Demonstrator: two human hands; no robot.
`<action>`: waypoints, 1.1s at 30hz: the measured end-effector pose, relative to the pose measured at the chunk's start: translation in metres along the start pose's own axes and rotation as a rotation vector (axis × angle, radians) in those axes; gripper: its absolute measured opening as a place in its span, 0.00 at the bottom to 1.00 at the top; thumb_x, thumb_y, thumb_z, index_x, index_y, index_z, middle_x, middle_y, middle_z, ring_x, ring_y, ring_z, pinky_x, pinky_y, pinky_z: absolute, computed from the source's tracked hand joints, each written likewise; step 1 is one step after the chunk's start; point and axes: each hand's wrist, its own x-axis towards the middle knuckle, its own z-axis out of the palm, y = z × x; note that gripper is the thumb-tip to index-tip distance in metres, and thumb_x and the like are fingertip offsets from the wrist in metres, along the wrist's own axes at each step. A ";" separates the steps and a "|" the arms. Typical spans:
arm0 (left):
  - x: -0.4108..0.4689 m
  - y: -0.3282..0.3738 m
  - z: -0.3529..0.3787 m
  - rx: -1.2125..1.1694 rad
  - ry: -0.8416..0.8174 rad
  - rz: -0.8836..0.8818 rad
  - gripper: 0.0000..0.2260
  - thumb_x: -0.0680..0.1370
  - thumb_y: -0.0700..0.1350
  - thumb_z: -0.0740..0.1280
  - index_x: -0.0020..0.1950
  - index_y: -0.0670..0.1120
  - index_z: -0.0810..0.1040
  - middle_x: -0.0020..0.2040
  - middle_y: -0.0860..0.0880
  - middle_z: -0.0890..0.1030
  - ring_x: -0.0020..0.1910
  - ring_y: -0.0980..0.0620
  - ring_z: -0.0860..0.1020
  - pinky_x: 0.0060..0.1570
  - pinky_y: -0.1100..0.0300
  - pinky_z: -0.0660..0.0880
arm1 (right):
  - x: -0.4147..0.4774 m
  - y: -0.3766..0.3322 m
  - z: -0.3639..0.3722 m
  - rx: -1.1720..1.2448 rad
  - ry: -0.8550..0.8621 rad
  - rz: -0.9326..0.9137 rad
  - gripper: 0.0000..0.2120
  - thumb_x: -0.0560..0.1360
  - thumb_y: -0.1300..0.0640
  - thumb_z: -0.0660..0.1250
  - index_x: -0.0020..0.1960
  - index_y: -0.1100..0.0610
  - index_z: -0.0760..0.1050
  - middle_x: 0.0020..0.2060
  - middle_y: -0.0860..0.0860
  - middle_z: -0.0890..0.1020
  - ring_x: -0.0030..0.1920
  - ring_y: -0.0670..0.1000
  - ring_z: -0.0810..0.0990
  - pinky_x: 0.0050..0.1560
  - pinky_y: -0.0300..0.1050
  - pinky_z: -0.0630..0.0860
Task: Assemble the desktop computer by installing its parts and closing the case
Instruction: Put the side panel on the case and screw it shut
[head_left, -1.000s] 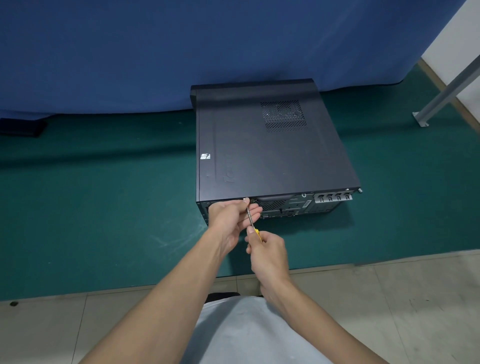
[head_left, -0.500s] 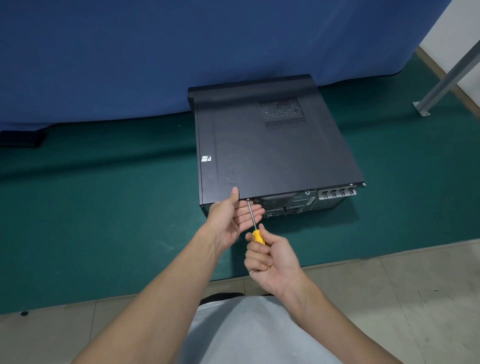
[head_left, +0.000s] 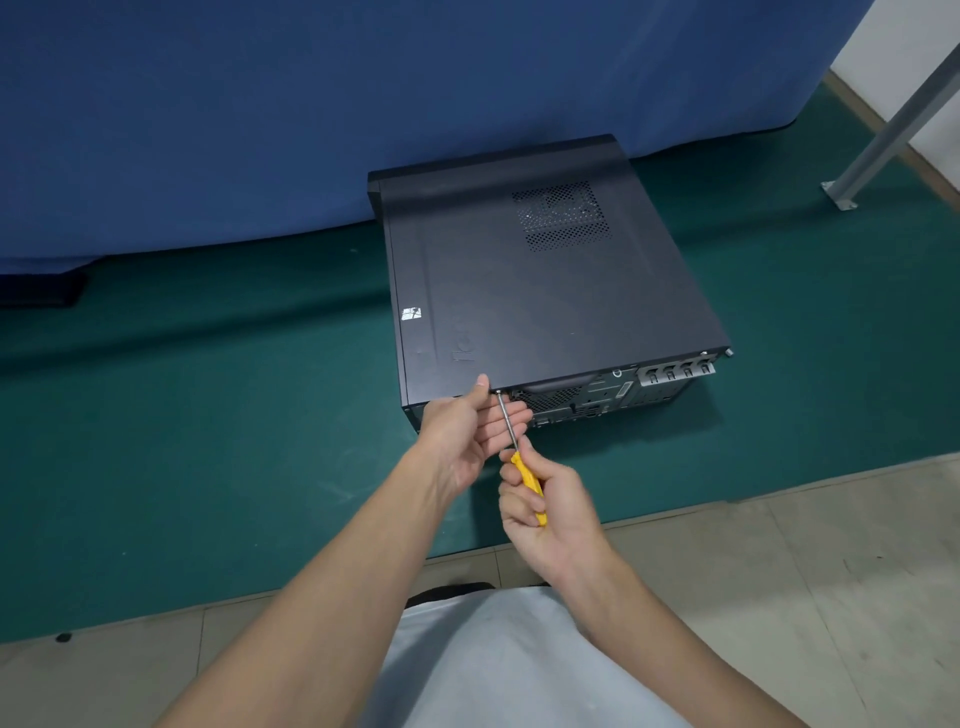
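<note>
A black desktop computer case (head_left: 540, 291) lies flat on a green mat, its side panel on top and its rear ports facing me. My right hand (head_left: 550, 506) grips the yellow handle of a screwdriver (head_left: 522, 465). The metal shaft runs up to a screw (head_left: 498, 392) at the rear left edge of the case. My left hand (head_left: 470, 428) rests at that rear corner, thumb on the panel's edge, straight fingers lying under the shaft.
The green mat (head_left: 208, 415) covers the floor around the case, with beige tiles (head_left: 805, 582) in front. A blue curtain (head_left: 311, 104) hangs behind. A grey metal leg (head_left: 883, 130) with a foot plate stands at the right.
My right hand has slid back down the screwdriver, so more of the yellow handle and shaft shows. My left hand's fingers have straightened beneath the shaft. The view has shifted slightly.
</note>
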 end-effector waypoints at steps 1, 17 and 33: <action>-0.001 -0.001 0.000 0.032 0.004 0.017 0.11 0.80 0.40 0.65 0.53 0.30 0.76 0.44 0.36 0.84 0.41 0.43 0.84 0.35 0.58 0.81 | -0.001 -0.002 -0.001 0.140 -0.047 0.078 0.07 0.77 0.60 0.61 0.43 0.62 0.73 0.26 0.53 0.70 0.16 0.43 0.58 0.14 0.32 0.53; 0.001 0.004 0.000 0.006 -0.007 0.006 0.20 0.82 0.51 0.60 0.48 0.32 0.75 0.40 0.36 0.84 0.40 0.42 0.84 0.36 0.55 0.82 | -0.006 0.017 -0.003 -1.316 0.416 -0.743 0.19 0.80 0.53 0.60 0.31 0.52 0.63 0.26 0.48 0.69 0.34 0.54 0.67 0.36 0.46 0.58; -0.001 0.004 -0.001 0.082 -0.013 -0.014 0.20 0.83 0.51 0.58 0.51 0.33 0.76 0.45 0.37 0.83 0.40 0.45 0.85 0.35 0.56 0.81 | -0.008 -0.001 -0.008 0.184 -0.104 0.173 0.15 0.78 0.53 0.61 0.39 0.64 0.71 0.20 0.47 0.61 0.16 0.43 0.56 0.16 0.34 0.50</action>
